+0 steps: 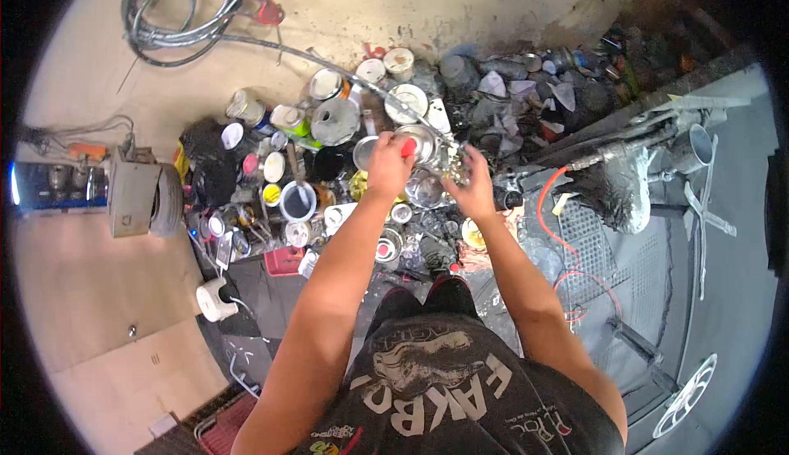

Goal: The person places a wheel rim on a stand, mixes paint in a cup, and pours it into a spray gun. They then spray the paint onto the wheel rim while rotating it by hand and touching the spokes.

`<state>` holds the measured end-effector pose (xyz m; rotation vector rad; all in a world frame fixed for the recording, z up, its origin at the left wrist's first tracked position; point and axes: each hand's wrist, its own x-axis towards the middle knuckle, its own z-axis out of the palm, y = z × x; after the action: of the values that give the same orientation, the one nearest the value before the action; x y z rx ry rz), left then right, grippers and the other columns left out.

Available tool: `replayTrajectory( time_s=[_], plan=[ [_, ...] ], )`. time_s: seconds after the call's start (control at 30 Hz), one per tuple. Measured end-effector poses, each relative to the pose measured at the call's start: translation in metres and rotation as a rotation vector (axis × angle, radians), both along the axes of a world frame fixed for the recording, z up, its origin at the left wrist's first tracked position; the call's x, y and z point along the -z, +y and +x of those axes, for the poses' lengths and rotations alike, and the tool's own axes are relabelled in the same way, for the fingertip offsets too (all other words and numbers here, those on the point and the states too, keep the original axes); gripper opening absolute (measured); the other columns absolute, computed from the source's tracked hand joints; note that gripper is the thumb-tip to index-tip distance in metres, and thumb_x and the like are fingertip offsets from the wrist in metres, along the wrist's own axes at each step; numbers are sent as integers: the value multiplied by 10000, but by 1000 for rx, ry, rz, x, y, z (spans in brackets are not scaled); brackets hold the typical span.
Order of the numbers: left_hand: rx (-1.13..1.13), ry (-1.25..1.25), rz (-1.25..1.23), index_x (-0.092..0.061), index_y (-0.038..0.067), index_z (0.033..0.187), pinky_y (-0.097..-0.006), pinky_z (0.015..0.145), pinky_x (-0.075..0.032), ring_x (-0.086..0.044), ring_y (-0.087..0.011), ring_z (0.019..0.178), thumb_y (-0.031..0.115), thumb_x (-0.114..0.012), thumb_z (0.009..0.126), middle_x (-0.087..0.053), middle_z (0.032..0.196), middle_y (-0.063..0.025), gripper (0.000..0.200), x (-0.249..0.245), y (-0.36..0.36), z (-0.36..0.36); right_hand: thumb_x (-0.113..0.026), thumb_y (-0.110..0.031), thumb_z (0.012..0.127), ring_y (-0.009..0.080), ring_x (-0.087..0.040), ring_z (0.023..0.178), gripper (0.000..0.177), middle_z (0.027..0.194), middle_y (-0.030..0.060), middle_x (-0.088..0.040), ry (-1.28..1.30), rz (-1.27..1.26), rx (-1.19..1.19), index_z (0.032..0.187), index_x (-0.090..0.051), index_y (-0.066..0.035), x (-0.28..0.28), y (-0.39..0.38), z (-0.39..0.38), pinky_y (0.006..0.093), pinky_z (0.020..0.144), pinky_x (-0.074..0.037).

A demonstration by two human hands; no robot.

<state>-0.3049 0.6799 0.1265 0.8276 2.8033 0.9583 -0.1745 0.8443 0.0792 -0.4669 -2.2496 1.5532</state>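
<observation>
A person in a paint-smudged dark shirt (pixel 411 397) reaches both bare arms over a crowd of tins and tubs. The left hand (pixel 389 164) is narrow, its fingers curled, with a red cap (pixel 408 147) at their tips; whether the cap is pinched or only touched cannot be told. Just beside the cap, at 3 o'clock, lies a round metal tin (pixel 425 144). The right hand (pixel 472 182) is wide, fingers and thumb spread beside silvery clutter (pixel 452 162); no grip can be made out. A clear cup (pixel 425 189) sits between the hands, at 9 o'clock from the right one.

Measured from the left hand, a white-lidded tub (pixel 407 104) stands between 12 and 1 o'clock, a grey-topped can (pixel 335 121) at 10, a black bag (pixel 212 167) at 9 and a bucket (pixel 298 201) of dark liquid at 8. Near the bucket, on its 10 o'clock side, is a yellow pot (pixel 272 194). A red basket (pixel 283 261) rests between 7 and 8 o'clock from the left hand. From the right hand, a yellow tin (pixel 472 234) sits at 6, an orange hose (pixel 540 200) curves down past 3, and crumpled rags (pixel 526 93) fill the space between 1 and 2.
</observation>
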Motion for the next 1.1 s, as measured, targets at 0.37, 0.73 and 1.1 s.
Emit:
replayTrajectory(
  time_s=[0.37, 0.73, 1.1],
  plan=[
    [41, 52, -119, -533, 107, 1373, -456, 1003, -436, -524, -372, 1178, 173, -824, 702, -520, 1312, -179, 735, 7, 9, 3, -733, -125, 869, 196, -615, 1001, 495, 1198, 131, -599, 158, 46, 689, 1295, -509, -8, -70, 144, 168, 315, 850, -508],
    [432, -820, -408, -540, 22, 1337, -444, 1039, -433, -549, -372, 1244, 349, -711, 849, -575, 1335, -228, 612, -24, -122, 216, -630, -398, 930, 407, -645, 969, 492, 1028, 251, -675, -201, 931, 1010, 1150, -607, 41, -39, 382, 63, 458, 901, -483],
    [125, -900, 28, -693, 40, 1084, -482, 817, -502, -662, -389, 905, 318, -626, 845, -697, 1029, -211, 372, 14, -282, 374, -631, -395, 917, 246, -671, 981, 500, 1220, 102, -673, -641, 1766, 101, 1269, -612, -42, -40, 566, 130, 397, 827, -546]
  ],
)
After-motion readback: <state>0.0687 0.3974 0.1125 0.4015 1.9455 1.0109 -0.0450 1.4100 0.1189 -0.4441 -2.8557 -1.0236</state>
